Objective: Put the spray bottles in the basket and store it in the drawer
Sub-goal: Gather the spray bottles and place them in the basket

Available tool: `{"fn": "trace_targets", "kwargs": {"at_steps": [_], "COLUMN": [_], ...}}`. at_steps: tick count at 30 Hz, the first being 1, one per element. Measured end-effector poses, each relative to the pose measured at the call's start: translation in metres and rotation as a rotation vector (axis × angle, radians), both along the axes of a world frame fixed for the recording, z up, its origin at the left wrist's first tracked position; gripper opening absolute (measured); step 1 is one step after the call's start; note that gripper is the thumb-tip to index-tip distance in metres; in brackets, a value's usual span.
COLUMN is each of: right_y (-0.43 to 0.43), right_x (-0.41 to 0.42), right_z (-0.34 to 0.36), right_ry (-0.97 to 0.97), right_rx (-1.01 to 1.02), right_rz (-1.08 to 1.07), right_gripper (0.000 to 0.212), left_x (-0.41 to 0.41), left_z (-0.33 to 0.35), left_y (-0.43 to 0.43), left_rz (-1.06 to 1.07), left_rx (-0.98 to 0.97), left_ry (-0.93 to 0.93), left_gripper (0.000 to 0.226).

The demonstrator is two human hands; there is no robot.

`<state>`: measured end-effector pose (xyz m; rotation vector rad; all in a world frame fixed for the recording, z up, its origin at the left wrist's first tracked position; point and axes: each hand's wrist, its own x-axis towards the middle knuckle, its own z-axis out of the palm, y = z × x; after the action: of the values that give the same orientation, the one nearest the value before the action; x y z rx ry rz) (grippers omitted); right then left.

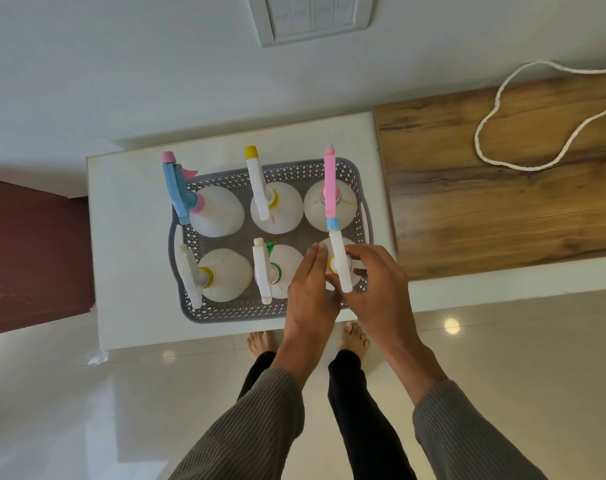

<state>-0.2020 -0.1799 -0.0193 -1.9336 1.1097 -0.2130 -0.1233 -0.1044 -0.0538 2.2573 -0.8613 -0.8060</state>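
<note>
A grey perforated basket (225,313) stands on a white cabinet top (128,237). Several white spray bottles stand upright in it, in two rows. The back row has a blue-and-pink sprayer (178,188), a yellow-capped one (256,188) and a pink one (329,181). In the front row are a yellow-collared bottle (222,275) and a green-collared bottle (277,268). The front right bottle, with a white sprayer and blue tip (339,261), sits between my hands. My right hand (377,285) curls around its neck. My left hand (312,292) touches its left side, fingers extended.
A wooden counter (502,185) with a looped white rope (537,123) adjoins the cabinet on the right. A white wall with a switch plate (312,15) is behind. A dark red surface (35,254) lies to the left. My bare feet (260,341) stand on glossy tiles below.
</note>
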Motion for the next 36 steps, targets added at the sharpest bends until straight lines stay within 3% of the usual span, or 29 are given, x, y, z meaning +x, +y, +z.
{"fn": "trace_targets", "kwargs": {"at_steps": [6, 10, 17, 25, 30, 36], "right_y": [0.000, 0.011, 0.082, 0.153, 0.189, 0.214], "right_x": [-0.004, -0.014, -0.035, -0.032, -0.016, -0.002], "right_z": [0.005, 0.010, 0.018, -0.003, -0.020, -0.038], "right_ry": [-0.016, -0.014, -0.039, -0.030, 0.022, 0.116], "right_rx": [0.026, -0.003, -0.071, -0.061, -0.075, -0.052], "right_rz": [-0.029, -0.099, -0.129, 0.046, 0.132, 0.136], "right_gripper": [0.056, 0.061, 0.057, 0.046, 0.047, 0.052], "left_x": [-0.006, -0.017, -0.024, 0.078, 0.149, 0.180], "left_z": [0.009, 0.025, 0.042, 0.001, -0.043, -0.073], "left_y": [0.014, 0.041, 0.140, 0.284, 0.321, 0.336], "left_rz": [0.038, 0.018, -0.054, 0.529, 0.820, 0.919], "left_rx": [-0.030, -0.027, -0.209, 0.017, 0.125, -0.005], "left_ry": [-0.011, -0.114, -0.276, -0.294, -0.001, 0.200], "left_gripper": [0.075, 0.070, 0.025, 0.048, 0.066, 0.072]}}
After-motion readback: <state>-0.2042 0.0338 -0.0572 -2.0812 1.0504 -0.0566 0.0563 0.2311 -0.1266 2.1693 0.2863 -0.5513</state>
